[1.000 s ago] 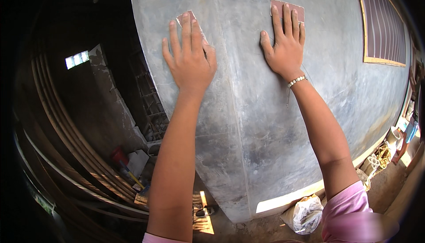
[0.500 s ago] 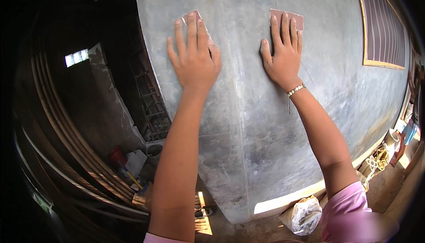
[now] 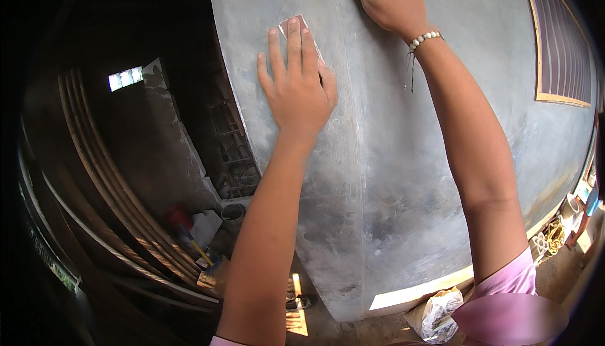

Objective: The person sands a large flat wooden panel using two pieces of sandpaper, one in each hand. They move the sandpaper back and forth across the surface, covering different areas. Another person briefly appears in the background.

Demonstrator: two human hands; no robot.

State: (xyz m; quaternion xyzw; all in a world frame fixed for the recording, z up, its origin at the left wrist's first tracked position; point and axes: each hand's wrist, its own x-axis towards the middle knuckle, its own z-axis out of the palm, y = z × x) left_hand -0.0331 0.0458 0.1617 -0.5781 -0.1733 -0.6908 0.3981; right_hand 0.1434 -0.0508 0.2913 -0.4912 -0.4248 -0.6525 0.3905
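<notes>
My left hand (image 3: 297, 84) lies flat against a grey plastered wall (image 3: 403, 150), fingers stretched upward. Under its fingers it holds a piece of reddish-brown sandpaper (image 3: 293, 24) with pale, worn edges; the sandpaper's lower part is hidden by the hand. Higher up and to the right, my right hand (image 3: 396, 2) presses on the same wall at the top edge of the picture. Its fingertips are cut off there, and the sandpaper seen beneath them a moment earlier is out of view. A beaded bracelet (image 3: 425, 40) circles the right wrist.
Left of the wall's edge is a dark space with long curved poles (image 3: 104, 176), a bucket (image 3: 233, 212) and a yellow-and-blue handle (image 3: 196, 245). A framed striped panel (image 3: 564, 43) is at the upper right. Below it lie a white sack (image 3: 435, 317) and yellow rope (image 3: 554, 237).
My right hand has slid up the wall to the picture's top edge, taking its sandpaper out of view. My left hand stays on its sandpaper; the whole view has shifted slightly.
</notes>
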